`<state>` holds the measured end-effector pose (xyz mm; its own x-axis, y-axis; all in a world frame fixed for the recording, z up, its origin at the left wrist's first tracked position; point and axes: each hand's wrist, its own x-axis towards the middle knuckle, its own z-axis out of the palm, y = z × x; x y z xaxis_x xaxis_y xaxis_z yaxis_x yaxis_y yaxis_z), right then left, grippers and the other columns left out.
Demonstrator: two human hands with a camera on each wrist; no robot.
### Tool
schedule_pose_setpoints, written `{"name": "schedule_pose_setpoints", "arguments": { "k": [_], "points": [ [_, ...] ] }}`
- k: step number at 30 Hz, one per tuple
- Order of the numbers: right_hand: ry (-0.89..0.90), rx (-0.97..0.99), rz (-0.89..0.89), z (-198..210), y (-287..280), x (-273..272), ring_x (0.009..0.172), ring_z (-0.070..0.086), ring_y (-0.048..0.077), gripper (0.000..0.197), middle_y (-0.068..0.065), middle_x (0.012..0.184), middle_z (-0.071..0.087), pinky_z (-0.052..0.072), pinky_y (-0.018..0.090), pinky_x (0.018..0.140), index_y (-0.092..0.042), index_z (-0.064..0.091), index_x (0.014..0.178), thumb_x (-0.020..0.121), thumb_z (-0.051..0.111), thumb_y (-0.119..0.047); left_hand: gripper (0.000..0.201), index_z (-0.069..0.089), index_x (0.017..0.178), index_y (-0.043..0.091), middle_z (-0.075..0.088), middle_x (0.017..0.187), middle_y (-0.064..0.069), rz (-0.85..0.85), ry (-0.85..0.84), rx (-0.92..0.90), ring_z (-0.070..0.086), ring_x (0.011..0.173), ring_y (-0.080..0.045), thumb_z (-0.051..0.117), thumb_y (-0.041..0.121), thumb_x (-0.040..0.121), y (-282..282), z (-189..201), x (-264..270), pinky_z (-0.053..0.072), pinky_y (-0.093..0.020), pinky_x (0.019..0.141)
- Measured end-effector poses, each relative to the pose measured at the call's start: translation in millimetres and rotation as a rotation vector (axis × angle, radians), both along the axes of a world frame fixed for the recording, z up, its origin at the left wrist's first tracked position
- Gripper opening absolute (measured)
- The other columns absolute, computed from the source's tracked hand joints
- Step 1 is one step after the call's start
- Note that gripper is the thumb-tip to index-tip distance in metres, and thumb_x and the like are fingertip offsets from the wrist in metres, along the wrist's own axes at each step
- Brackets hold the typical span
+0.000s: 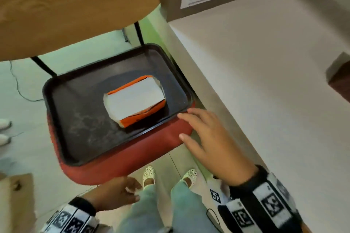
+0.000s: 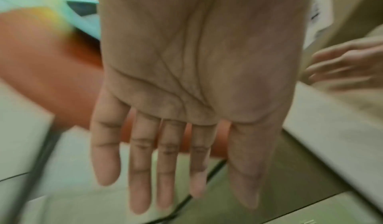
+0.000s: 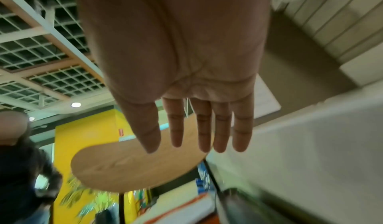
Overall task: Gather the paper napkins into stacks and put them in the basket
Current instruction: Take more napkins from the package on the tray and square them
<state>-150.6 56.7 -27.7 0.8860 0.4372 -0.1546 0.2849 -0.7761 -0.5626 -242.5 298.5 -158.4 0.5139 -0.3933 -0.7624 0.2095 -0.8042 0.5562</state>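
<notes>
The napkins [image 1: 133, 100], 1 white stack in a torn orange wrapper [image 1: 139, 116], lie in the middle of a dark tray [image 1: 79, 119] that rests on a red chair seat [image 1: 132, 159]. The stack is ahead and to the left of the right hand [image 1: 210, 142] and well apart from it. That hand hovers at the tray's near right corner, fingers straight and slightly spread, holding nothing; whether its fingertips touch the rim cannot be told. The left hand [image 1: 115, 193] hangs lower, just in front of the seat's near edge, beside the person's leg; the left wrist view shows its fingers [image 2: 140, 170] straight and empty. To the right of the right hand runs a white desk [image 1: 265, 81]. Beyond the tray, above both hands, is the wooden chair back [image 1: 66, 5]. Below are pale shoes [image 1: 149, 175] on the floor.
</notes>
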Motion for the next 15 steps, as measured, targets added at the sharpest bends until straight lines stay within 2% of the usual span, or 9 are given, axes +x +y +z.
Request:
{"name": "schedule_pose_setpoints", "arguments": {
  "k": [3,4,5,6,7,8,13,15],
  "points": [
    [0.045,-0.004,0.044,-23,33,21,0.130,0.035,0.018,0.043,0.003,0.138,0.046,0.029,0.029,0.108,-0.018,0.048,0.133,0.091,0.052,-0.025,0.017,0.048,0.090,0.047,0.063,0.090,0.027,0.063,0.120,0.079,0.056,0.083,0.008,0.059,0.034,0.087,36,-39,-36,0.036,0.004,0.065],
    [0.037,-0.013,0.060,-31,43,29,0.129,0.037,0.020,0.041,0.005,0.137,0.047,0.031,0.032,0.109,-0.016,0.050,0.131,0.090,0.053,-0.022,0.019,0.050,0.099,0.046,0.064,0.094,0.030,0.084,0.144,0.128,0.057,0.086,0.010,0.058,0.033,0.087,45,-52,-49,0.036,0.003,0.068],
    [0.024,-0.025,0.076,-37,54,38,0.129,0.038,0.022,0.040,0.007,0.136,0.049,0.033,0.037,0.109,-0.014,0.051,0.130,0.090,0.053,-0.021,0.024,0.052,0.111,0.039,0.065,0.107,0.024,0.104,0.173,0.187,0.058,0.095,0.006,0.057,0.034,0.088,53,-67,-63,0.040,-0.004,0.077],
    [0.012,-0.037,0.088,-44,64,46,0.129,0.038,0.023,0.039,0.008,0.136,0.050,0.034,0.040,0.108,-0.012,0.053,0.129,0.090,0.052,-0.019,0.034,0.051,0.121,0.028,0.063,0.119,0.011,0.130,0.212,0.247,0.058,0.106,-0.004,0.056,0.036,0.088,59,-81,-76,0.041,-0.012,0.086],
    [-0.003,-0.043,0.095,-48,74,54,0.129,0.039,0.025,0.038,0.009,0.135,0.051,0.035,0.042,0.108,-0.010,0.054,0.127,0.090,0.052,-0.017,0.041,0.049,0.125,0.021,0.061,0.125,0.001,0.165,0.251,0.297,0.057,0.113,-0.012,0.056,0.038,0.088,64,-93,-88,0.041,-0.015,0.091],
    [-0.021,-0.043,0.102,-53,84,62,0.128,0.041,0.026,0.036,0.009,0.134,0.053,0.035,0.043,0.107,-0.009,0.056,0.126,0.090,0.051,-0.015,0.043,0.048,0.127,0.019,0.059,0.127,-0.002,0.206,0.286,0.327,0.055,0.116,-0.014,0.055,0.038,0.089,68,-101,-99,0.040,-0.017,0.094],
    [-0.026,-0.161,0.202,-71,129,90,0.130,0.040,0.023,0.035,0.007,0.137,0.052,0.032,0.036,0.109,-0.012,0.057,0.126,0.093,0.047,-0.016,0.041,0.047,0.129,0.015,0.057,0.131,-0.002,0.413,0.379,0.321,0.057,0.115,-0.014,0.051,0.033,0.092,84,-123,-133,0.042,-0.016,0.093],
    [0.001,-0.272,0.252,-78,147,95,0.128,0.040,0.027,0.036,0.009,0.137,0.050,0.033,0.040,0.107,-0.013,0.055,0.126,0.092,0.047,-0.021,0.041,0.048,0.128,0.015,0.058,0.129,-0.003,0.463,0.388,0.335,0.058,0.114,-0.015,0.052,0.033,0.092,91,-127,-142,0.043,-0.018,0.094]
  ]
}}
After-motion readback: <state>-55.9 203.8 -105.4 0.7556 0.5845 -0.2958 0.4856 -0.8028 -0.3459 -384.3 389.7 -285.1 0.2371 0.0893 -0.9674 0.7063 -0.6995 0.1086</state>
